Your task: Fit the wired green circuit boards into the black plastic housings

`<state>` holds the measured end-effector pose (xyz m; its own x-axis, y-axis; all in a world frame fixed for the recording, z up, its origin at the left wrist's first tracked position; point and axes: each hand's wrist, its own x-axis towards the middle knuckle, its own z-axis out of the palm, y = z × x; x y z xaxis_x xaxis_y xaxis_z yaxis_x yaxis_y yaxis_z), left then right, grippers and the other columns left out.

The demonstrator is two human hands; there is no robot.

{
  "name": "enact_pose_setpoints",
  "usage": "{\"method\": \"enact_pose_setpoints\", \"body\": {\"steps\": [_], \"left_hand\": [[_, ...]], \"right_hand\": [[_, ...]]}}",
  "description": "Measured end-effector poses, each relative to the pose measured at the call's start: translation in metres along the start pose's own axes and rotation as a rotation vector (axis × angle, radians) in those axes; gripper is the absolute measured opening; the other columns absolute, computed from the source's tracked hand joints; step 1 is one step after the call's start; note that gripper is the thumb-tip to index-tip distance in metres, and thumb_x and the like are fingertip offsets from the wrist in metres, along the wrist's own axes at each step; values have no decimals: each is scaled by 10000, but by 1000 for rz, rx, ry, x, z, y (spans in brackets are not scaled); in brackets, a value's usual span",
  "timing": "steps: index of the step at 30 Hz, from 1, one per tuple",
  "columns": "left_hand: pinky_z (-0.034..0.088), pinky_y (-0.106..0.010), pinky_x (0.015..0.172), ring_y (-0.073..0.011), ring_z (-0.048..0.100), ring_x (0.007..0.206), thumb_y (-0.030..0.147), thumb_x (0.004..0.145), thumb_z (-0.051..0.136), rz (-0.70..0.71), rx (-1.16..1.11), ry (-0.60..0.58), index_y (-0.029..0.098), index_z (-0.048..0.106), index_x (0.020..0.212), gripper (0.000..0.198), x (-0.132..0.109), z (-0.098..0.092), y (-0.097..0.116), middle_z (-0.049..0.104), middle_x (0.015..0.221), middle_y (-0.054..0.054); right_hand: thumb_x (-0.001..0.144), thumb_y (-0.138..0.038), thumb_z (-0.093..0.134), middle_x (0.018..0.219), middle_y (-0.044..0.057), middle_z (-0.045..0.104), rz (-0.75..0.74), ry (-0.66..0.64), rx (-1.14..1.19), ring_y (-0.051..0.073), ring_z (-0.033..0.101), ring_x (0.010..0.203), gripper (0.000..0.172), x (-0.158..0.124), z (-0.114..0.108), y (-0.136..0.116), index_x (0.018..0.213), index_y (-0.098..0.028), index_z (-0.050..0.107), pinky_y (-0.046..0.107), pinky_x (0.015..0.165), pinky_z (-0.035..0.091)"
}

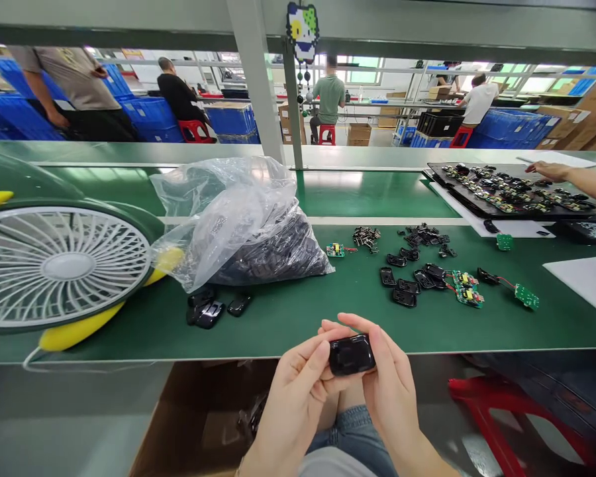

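Note:
Both my hands hold one small glossy black plastic shell [351, 355] just in front of the green table's near edge [129, 344]. My left hand [298, 391] pinches its left end with thumb on top. My right hand [385, 381] wraps round its right end, fingers curled over the top. Beyond them lie several loose black shells [407, 281] and small green circuit boards [467, 289] with red wires. Three more black shells [213, 308] lie to the left by a clear plastic bag [243, 225] full of black parts.
A white desk fan [54, 265] with yellow feet stands at the left. A black tray of parts [516, 189] sits at the back right, with another person's hand [551, 171] on it. An open cardboard box [198, 417] sits under the table, a red stool [506, 404] at right. People sit at far benches.

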<state>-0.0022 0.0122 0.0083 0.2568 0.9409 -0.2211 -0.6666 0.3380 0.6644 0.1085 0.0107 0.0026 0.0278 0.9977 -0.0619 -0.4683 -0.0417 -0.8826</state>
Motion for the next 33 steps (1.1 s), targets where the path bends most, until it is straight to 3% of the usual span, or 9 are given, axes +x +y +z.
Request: {"method": "enact_pose_setpoints", "body": {"steps": [6,19,33], "left_hand": [[547,-444,892,-304,671,981,318,774,738,-21,-31,36,167,760,957,238,1,-2,-2,719,1045,-121],[525,-469,929,-328,656,1018,313,710,795,-33,-41,128,140,765,917,271,-2,5,1,739,978,-123],[559,-425,878,-301,684,953,312,746,763,-15,-31,51,159,767,928,237,-1,1,0,745,957,-105]], "right_hand": [[924,-507,463,1064,88,725,-18,-38,-39,232,671,1005,405,3,-6,4,1051,-205,701,397,949,512],[931,-498,448,1038,88,731,-39,-27,-73,231,672,999,404,4,-6,7,1037,-202,702,393,937,520],[922,-498,466,1036,86,733,-43,-19,-49,236,668,1005,395,0,-2,5,1005,-202,713,393,937,518]]}}
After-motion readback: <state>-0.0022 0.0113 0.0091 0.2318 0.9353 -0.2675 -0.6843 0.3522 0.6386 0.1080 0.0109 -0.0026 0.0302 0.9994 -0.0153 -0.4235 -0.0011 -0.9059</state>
